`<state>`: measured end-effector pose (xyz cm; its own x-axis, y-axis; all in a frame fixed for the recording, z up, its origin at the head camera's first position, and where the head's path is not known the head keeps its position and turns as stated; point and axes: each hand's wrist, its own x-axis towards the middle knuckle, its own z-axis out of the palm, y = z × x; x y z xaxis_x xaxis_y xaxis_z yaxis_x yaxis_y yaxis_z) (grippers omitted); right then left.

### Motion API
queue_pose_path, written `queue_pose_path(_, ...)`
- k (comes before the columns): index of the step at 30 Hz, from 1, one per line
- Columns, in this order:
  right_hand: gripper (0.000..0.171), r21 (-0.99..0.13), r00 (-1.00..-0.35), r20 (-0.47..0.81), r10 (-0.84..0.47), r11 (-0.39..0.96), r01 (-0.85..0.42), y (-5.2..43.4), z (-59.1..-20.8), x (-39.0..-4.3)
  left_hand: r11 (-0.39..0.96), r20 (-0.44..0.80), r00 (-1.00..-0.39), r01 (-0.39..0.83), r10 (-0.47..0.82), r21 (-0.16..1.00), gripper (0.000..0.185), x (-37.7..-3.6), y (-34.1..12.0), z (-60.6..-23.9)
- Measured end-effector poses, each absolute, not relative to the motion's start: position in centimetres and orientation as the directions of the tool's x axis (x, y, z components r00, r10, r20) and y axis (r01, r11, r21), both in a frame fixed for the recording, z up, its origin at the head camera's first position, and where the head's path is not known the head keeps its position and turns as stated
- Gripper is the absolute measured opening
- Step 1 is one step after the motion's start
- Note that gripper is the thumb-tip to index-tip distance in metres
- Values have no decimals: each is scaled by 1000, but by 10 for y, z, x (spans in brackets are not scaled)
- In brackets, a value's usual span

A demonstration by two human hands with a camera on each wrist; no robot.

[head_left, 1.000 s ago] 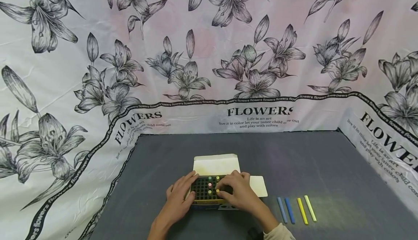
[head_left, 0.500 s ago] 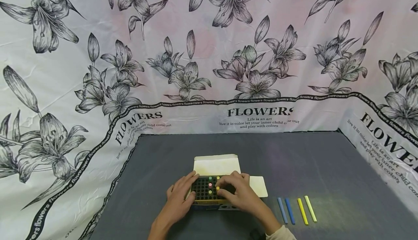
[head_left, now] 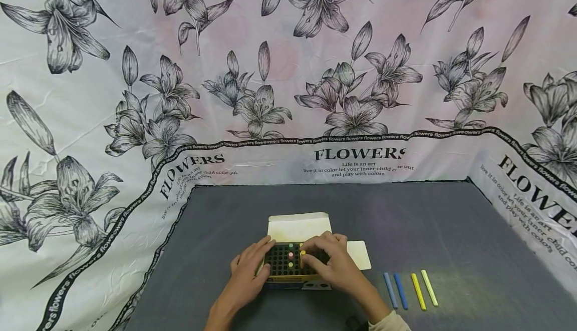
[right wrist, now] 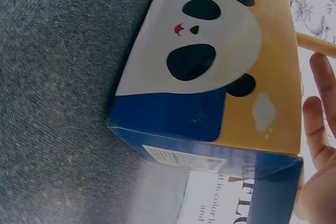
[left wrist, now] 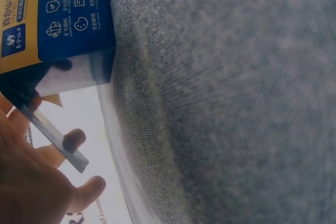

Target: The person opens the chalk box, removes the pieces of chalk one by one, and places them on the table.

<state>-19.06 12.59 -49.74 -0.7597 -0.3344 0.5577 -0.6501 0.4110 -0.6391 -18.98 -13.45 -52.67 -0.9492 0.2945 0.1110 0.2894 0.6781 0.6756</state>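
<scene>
**Cardboard chalk box, both hands on it**

Cardboard, blue and yellow with a panda face on its front, makes up the chalk box (head_left: 290, 263) standing open on the grey cloth (head_left: 428, 221). Its pale lid flap (head_left: 297, 226) is folded back beyond the hands, and a side flap (head_left: 359, 256) sticks out past the right one.

Against the box's left wall lies the left hand (head_left: 245, 271), its fingers curled over the top edge to steady it. Over the black grid of holes inside sits the right hand (head_left: 331, 261), its fingertips (head_left: 307, 247) bent down at the few coloured chalk ends (head_left: 290, 254) that poke up there. Whether they have closed on a stick I cannot tell; the knuckles hide the pinch.

Right of that hand, well apart from the box, two blue chalks (head_left: 394, 290) and two yellow chalks (head_left: 423, 289) lie side by side.

By my reading, the step in hand is working a stick at the grid. A next move would need a firm pinch and a straight pull, with the left hand holding the box down.
</scene>
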Motion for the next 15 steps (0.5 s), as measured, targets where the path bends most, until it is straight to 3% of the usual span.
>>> queue_pose_path(15,30,-635,-732,666,-145,404,-658,144,-485,-188,678,106,-950,285,293,678,51,-190,-134,-527)
